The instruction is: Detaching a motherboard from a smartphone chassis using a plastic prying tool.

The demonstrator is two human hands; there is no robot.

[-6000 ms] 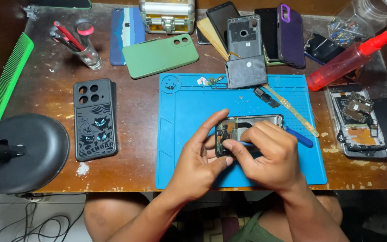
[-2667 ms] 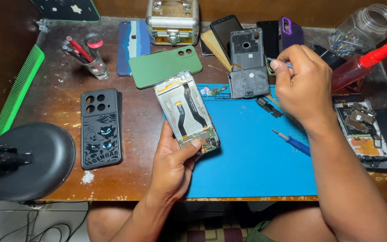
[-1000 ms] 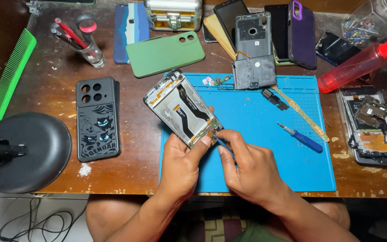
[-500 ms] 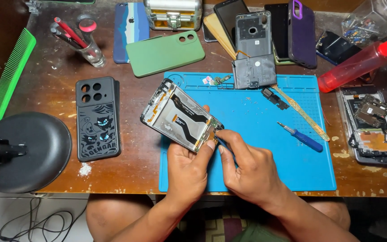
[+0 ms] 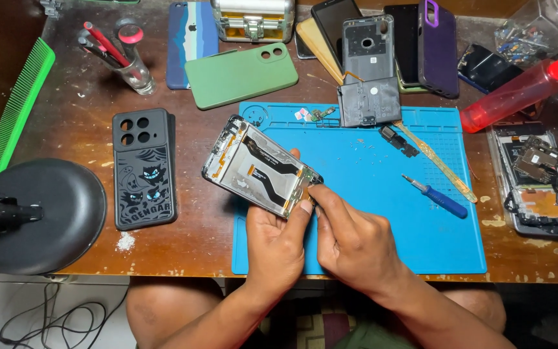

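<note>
An opened phone (image 5: 253,167), its back removed so the metal frame and a black flex cable show, is tilted above the left part of the blue repair mat (image 5: 421,226). My left hand (image 5: 278,240) grips the phone's lower right end from below. My right hand (image 5: 355,240) sits beside it, thumb and forefinger pinched at the phone's lower right corner (image 5: 311,187); whether a small part or tool is between the fingers cannot be told.
On the mat lie a blue-handled screwdriver (image 5: 435,196), a yellowish strip (image 5: 434,161), a grey back cover (image 5: 369,101). Around it: a black phone case (image 5: 143,167), green case (image 5: 240,74), red bottle (image 5: 518,90), disassembled phone (image 5: 537,181), round black lamp base (image 5: 40,213), green comb (image 5: 14,110).
The phone has turned further toward lying crosswise over the last second. Before that my right hand came back from the far right of the desk to the phone's lower corner.
</note>
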